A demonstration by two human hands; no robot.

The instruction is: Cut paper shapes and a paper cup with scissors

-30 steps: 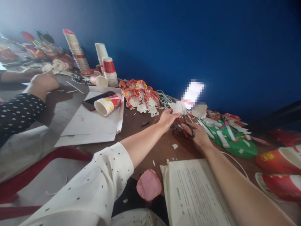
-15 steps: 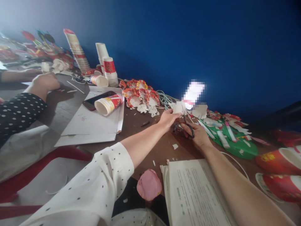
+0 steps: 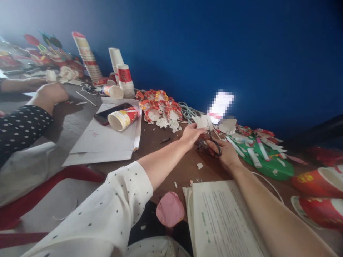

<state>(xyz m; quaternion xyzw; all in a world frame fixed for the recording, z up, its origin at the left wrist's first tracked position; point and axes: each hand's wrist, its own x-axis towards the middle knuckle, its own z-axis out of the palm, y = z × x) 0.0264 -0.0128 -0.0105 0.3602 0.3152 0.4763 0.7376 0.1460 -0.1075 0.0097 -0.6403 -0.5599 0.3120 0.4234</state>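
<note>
Loose white left sleeve (image 3: pixel 104 210), scattered black dots (image 3: pixel 90 225)

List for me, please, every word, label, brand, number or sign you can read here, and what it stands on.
No text can be read with certainty.
Printed pages: lines with green marks, too small and blurred.
White cardboard: faint reddish handwriting, illegible.
Cup lying on cardboard: print too small.
Upright red-and-white cup: dark emblem, unclear.
Orange cup, far right: yellow marks, blurred.
Bright screen: pixelated.

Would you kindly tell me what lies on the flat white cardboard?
A dark phone and a paper cup on its side lie there, with a small scribble nearby. The cup hides part of the phone; what is beneath them cannot be seen.
</note>
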